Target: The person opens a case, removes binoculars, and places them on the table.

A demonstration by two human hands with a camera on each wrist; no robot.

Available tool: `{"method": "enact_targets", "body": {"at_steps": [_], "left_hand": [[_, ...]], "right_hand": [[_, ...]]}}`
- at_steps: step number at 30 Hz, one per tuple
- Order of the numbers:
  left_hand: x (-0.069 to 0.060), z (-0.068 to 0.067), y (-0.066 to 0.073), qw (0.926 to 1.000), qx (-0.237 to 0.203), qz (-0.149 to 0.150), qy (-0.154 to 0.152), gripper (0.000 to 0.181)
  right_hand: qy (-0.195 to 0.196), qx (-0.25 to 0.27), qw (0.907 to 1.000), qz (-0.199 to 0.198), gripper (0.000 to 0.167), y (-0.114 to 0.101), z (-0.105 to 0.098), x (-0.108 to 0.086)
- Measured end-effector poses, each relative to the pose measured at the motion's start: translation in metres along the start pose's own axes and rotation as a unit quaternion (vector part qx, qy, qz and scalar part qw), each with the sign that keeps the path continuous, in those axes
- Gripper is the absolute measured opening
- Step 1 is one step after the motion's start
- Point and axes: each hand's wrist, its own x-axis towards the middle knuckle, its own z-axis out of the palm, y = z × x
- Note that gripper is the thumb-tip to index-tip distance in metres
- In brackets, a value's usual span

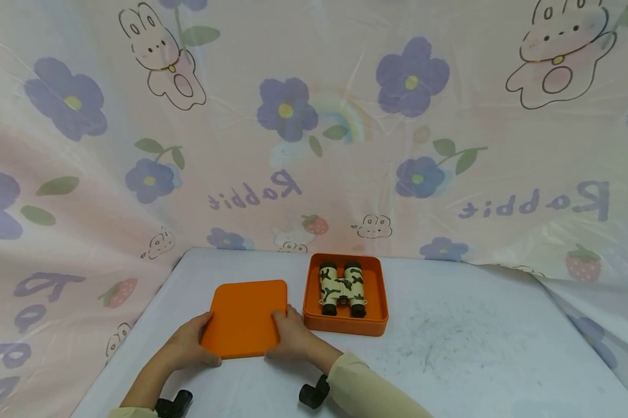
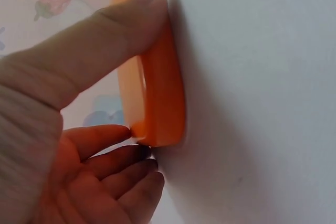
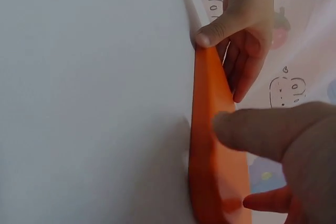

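Observation:
A flat orange lid (image 1: 244, 319) with rounded corners is at the left middle of the white table, between both hands. My left hand (image 1: 185, 343) grips its left side, with the thumb at the near left corner. On the opposite side, my right hand (image 1: 295, 338) holds the right edge, thumb near the close corner. In the left wrist view, the thumb presses the rim of the lid (image 2: 165, 98) and the fingers curve by its end. Whether the lid touches the table is hard to tell. An open orange box (image 1: 345, 326) to the right holds camouflage binoculars (image 1: 342, 288).
A white table (image 1: 465, 342) with grey smudges extends to the right of the box. Behind it and at both sides hangs a curtain (image 1: 355, 151) printed with rabbits and flowers. Black wrist mounts (image 1: 314, 392) sit below the hands.

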Motion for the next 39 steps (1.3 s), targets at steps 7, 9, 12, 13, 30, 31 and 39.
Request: {"method": "enact_targets", "body": {"at_steps": [7, 9, 12, 13, 30, 31, 39], "left_hand": [[0.000, -0.001, 0.001, 0.9999, 0.015, 0.007, 0.000, 0.109], [0.001, -0.002, 0.001, 0.9998, 0.013, 0.014, 0.006, 0.108], [0.004, -0.001, 0.002, 0.9993, -0.004, 0.031, 0.022, 0.101], [0.005, -0.001, 0.003, 0.9989, -0.010, 0.037, 0.028, 0.098], [0.020, 0.011, 0.046, 0.9864, -0.070, 0.124, 0.081, 0.066], [0.021, 0.013, 0.049, 0.9852, -0.078, 0.130, 0.080, 0.065], [0.032, 0.025, 0.076, 0.9800, -0.099, 0.159, 0.068, 0.064]], "right_hand": [[-0.016, -0.023, 0.9991, -0.031, 0.075, -0.006, -0.012, -0.013], [-0.023, -0.024, 0.9985, -0.043, 0.073, -0.007, -0.019, -0.017], [-0.024, -0.017, 0.9973, -0.067, 0.067, -0.008, -0.030, -0.024], [-0.021, -0.015, 0.9968, -0.076, 0.066, -0.007, -0.033, -0.026], [0.054, -0.043, 0.9888, -0.132, 0.047, 0.018, -0.086, -0.053], [0.058, -0.050, 0.9885, -0.130, 0.047, 0.019, -0.090, -0.055], [0.079, -0.105, 0.9843, -0.118, 0.049, 0.034, -0.115, -0.063]]}}
